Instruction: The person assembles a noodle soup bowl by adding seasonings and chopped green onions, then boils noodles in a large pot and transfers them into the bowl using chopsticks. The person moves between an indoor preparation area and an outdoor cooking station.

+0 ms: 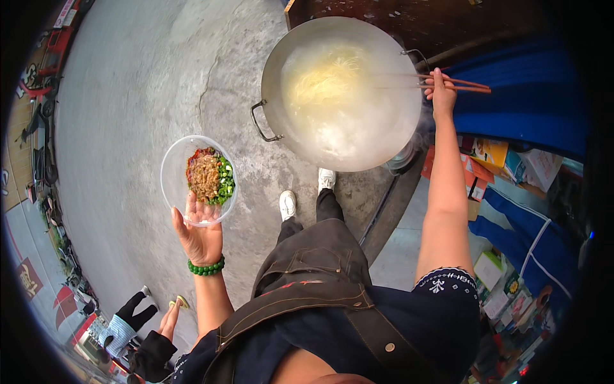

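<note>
My left hand (201, 235) supports a clear plastic bowl (173, 175) from below, palm up with the fingers under its base. Inside the bowl lie brown minced topping (204, 176), chopped green onion (225, 182) and some red sauce at the rim of the mince. My right hand (440, 93) grips a pair of long reddish-brown chopsticks (467, 86) beside the right edge of a large metal wok (276, 62). Steam blurs the tips of the chopsticks over the wok. Pale yellow noodles (326, 81) float in the bubbling water.
Dark loop handles (259, 122) stick out from the wok. Blue cloth (518, 101) hangs at the right, above stacked boxes (489, 151). A dark wooden surface (407, 14) lies beyond the wok. Two people (120, 331) stand at lower left on the concrete ground (134, 86); parked scooters (48, 144) line the left.
</note>
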A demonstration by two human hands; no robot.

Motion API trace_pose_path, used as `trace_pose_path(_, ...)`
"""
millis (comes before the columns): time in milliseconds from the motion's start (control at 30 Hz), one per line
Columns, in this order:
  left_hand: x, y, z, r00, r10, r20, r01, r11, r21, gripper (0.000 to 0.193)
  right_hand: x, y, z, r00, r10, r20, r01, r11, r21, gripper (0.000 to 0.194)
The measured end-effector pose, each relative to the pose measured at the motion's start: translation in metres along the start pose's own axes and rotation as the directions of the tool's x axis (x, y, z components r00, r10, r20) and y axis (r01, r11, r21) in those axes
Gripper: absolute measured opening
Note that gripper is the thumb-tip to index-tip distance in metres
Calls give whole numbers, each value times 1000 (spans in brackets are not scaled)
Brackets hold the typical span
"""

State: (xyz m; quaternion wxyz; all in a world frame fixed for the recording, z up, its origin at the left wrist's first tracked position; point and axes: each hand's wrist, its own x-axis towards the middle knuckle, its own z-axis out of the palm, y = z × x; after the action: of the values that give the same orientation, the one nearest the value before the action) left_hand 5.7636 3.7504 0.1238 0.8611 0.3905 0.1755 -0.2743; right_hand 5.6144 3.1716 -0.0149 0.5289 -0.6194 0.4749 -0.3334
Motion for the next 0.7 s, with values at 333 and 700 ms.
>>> trace_pose_path(333,5,-4,-21,999,2,-41,-2,1000,-1,55,17,112,98,937,343,66,-337,937,-90,37)
trace_pose_path(700,4,-6,-32,999,-12,-49,11,999,-34,53,-61,119,156,828,541,145,-550,734,399,34)
